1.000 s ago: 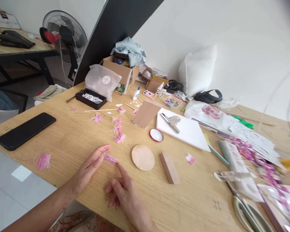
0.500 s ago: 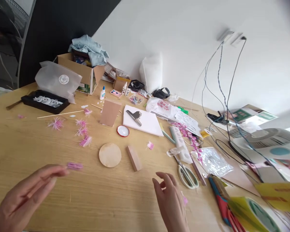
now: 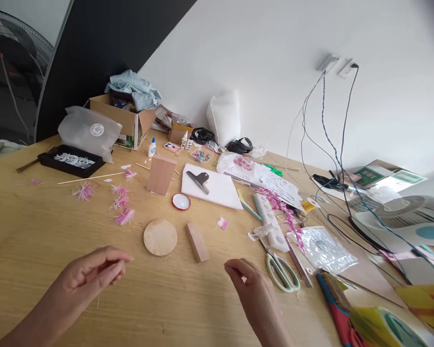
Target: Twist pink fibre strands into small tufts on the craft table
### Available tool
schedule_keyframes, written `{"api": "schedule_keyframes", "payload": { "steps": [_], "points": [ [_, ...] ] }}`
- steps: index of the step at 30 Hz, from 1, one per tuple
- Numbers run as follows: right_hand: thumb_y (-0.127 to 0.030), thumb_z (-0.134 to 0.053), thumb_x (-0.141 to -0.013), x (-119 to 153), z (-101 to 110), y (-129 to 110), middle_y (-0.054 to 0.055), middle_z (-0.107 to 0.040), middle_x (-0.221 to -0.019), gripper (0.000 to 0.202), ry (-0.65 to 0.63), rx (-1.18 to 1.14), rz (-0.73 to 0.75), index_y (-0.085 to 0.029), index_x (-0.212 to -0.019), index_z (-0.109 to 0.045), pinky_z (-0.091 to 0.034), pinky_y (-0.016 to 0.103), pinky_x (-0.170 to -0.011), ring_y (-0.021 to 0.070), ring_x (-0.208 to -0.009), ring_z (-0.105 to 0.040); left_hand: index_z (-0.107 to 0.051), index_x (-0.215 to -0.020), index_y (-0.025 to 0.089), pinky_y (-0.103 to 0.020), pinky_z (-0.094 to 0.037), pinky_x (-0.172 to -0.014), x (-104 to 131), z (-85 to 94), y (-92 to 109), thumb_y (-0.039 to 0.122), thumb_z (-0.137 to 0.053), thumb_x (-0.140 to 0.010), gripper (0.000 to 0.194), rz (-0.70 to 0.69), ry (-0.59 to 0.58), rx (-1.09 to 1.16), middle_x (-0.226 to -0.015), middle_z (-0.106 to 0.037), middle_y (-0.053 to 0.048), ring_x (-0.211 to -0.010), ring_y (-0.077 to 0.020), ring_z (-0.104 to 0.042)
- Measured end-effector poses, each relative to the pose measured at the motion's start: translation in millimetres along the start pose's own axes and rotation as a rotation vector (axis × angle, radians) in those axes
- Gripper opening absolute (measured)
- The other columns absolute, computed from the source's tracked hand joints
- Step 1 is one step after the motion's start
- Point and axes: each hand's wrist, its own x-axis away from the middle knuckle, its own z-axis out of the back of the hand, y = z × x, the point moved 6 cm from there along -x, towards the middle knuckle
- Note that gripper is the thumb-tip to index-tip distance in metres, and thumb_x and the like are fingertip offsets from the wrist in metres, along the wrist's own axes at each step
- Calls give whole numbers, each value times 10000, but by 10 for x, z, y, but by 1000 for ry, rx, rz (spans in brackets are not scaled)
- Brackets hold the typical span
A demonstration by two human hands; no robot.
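Pink tassels; pale-green scissors; red-rimmed lid.

Setting as I read it from the head view: a home craft workspace, not a lab or shop. A wooden bench is pushed against a plain white wall. At 12 o'clock lie a foam board with a clip, scissors and a glue bottle. At 10 o'clock I see pink paper tassels and a cardboard box with cloth piled on top. At 2 o'clock cables run to a wall socket. A pedestal fan stands at 10 o'clock, far back.
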Motion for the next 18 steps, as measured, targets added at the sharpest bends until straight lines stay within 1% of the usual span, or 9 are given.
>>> {"api": "schedule_keyframes", "payload": {
  "steps": [2,3,4,6,7,8,11,14,18],
  "points": [
    [-242,-451,-839,21,163,-325,24,-629,-682,224,-13,-2,179,-218,-688,-614,-396,258,-612,170,-676,-561,-709,-746,279,-215,-450,-482,-48,-93,61,427,-596,-698,192,29,-73,-29,-587,-582,5,-550,-165,-531],
    [-226,-449,-847,23,207,-505,24,-626,-686,227,-45,16,264,-221,-696,-618,-389,253,-610,165,-679,-552,-706,-770,270,-218,-448,-516,-73,-148,101,406,-600,-699,187,27,-112,-32,-656,-603,2,-589,-164,-536],
    [-196,-444,-852,19,240,-681,23,-623,-686,233,-59,44,335,-221,-702,-620,-380,250,-613,162,-687,-539,-705,-779,260,-217,-437,-521,-96,-204,148,390,-613,-686,184,7,-150,-32,-662,-595,3,-595,-160,-530],
    [-122,-452,-844,-12,241,-993,20,-607,-670,251,-81,120,435,-210,-670,-611,-354,242,-604,154,-680,-513,-696,-855,246,-209,-395,-500,-131,-304,209,357,-601,-701,212,-3,-216,-70,-629,-536,18,-557,-136,-480],
    [-104,-476,-831,-30,228,-1129,13,-585,-624,268,-69,148,483,-201,-607,-587,-333,240,-580,146,-638,-490,-688,-876,236,-205,-379,-495,-142,-342,242,348,-597,-703,225,-24,-245,-75,-611,-507,28,-547,-127,-460],
    [-87,-496,-818,-48,195,-1244,8,-576,-618,270,-69,174,526,-195,-583,-572,-317,240,-573,140,-625,-473,-678,-893,228,-201,-357,-489,-150,-358,260,338,-588,-712,230,-32,-254,-94,-596,-478,37,-538,-120,-438],
    [-45,-539,-777,-71,70,-1493,-7,-556,-594,258,-48,218,663,-188,-562,-549,-276,248,-564,127,-590,-430,-667,-807,200,-200,-306,-474,-150,-326,274,292,-560,-725,163,-49,-241,-172,-563,-443,50,-518,-109,-392],
    [-13,-537,-754,-58,-41,-1646,-15,-552,-584,249,-23,244,771,-191,-580,-548,-252,260,-569,126,-583,-422,-648,-682,179,-206,-299,-487,-116,-237,233,224,-518,-731,147,-42,-225,-213,-572,-468,40,-534,-111,-398],
    [2,-537,-738,-59,-94,-1791,-17,-558,-598,248,-48,252,802,-193,-584,-541,-252,265,-559,123,-572,-423,-603,-588,171,-201,-295,-491,-65,-81,121,187,-519,-699,140,-10,-186,-157,-562,-448,48,-538,-109,-394]
  ]
}}
